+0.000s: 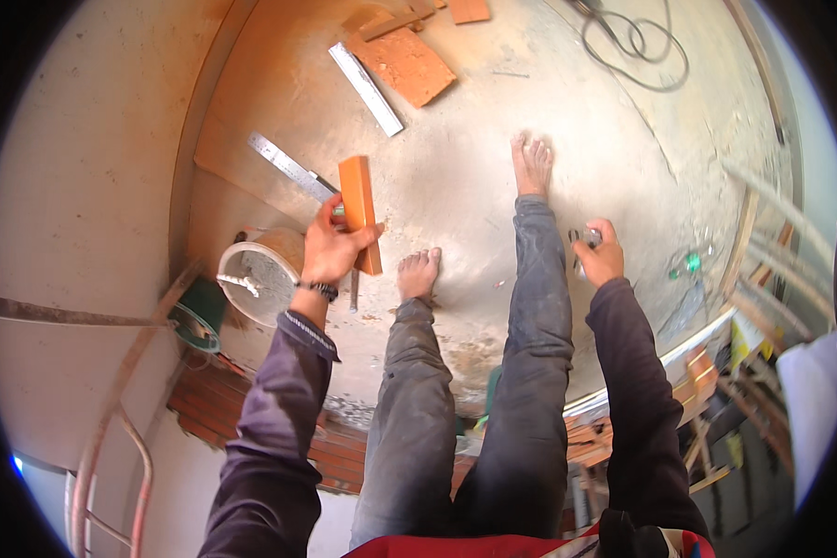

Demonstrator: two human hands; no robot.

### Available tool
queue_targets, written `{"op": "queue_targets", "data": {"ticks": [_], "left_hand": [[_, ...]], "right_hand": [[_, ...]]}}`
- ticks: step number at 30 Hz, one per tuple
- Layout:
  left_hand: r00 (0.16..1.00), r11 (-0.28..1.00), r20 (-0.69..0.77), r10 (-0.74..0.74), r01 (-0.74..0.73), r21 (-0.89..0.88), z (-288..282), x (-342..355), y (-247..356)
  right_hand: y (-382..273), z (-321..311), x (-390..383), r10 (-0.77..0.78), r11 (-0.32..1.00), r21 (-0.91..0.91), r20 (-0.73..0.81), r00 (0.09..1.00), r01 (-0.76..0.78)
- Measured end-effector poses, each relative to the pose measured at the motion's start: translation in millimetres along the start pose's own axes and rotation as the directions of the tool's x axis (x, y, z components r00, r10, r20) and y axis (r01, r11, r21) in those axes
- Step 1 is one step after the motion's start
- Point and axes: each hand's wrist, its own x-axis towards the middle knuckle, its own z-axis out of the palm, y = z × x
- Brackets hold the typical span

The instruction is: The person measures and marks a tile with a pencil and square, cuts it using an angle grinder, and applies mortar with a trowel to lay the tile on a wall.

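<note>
My left hand [333, 246] grips an orange tile piece [359, 209], holding it upright above the dusty concrete floor. A metal ruler [288, 167] lies on the floor just beyond that hand. My right hand [600, 256] is closed around a small metallic tool [584, 240], out to the right of my right leg. My bare feet [418, 272] [532, 160] stand on the floor between the two hands.
A grey bucket [256, 274] with a white tool on its rim stands left of my left hand. Further off lie a metal bar [367, 88], a larger orange tile [405, 63] and a black cable [637, 46]. Stacked bricks [219, 400] and scaffolding [763, 279] are nearby.
</note>
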Motion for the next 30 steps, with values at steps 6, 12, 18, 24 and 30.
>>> {"op": "queue_targets", "data": {"ticks": [6,12,18,24,30], "left_hand": [[0.777,0.824,-0.331,0.536,-0.396,0.404,32.1,96.7,44.2],[0.620,0.654,-0.282,0.732,-0.521,0.549,63.4,190.9,81.1],[0.576,0.605,-0.259,0.776,-0.563,0.563,69.7,223.8,72.3],[0.662,0.694,-0.314,0.680,-0.444,0.567,41.9,210.5,11.5],[0.876,0.918,-0.275,0.397,-0.381,0.111,37.6,158.6,-31.2]], "right_hand": [[-88.8,2.1,89.6,-0.112,0.994,0.009,0.209,0.971,0.113],[-103.9,26.4,129.5,-0.241,0.966,0.006,0.377,0.894,0.258],[-128.7,47.4,157.7,-0.263,0.937,-0.052,0.542,0.798,0.345],[-139.7,70.7,167.6,-0.356,0.861,-0.028,0.681,0.640,0.508],[-177.8,77.4,164.9,-0.036,0.927,-0.130,0.903,0.428,0.351]]}}
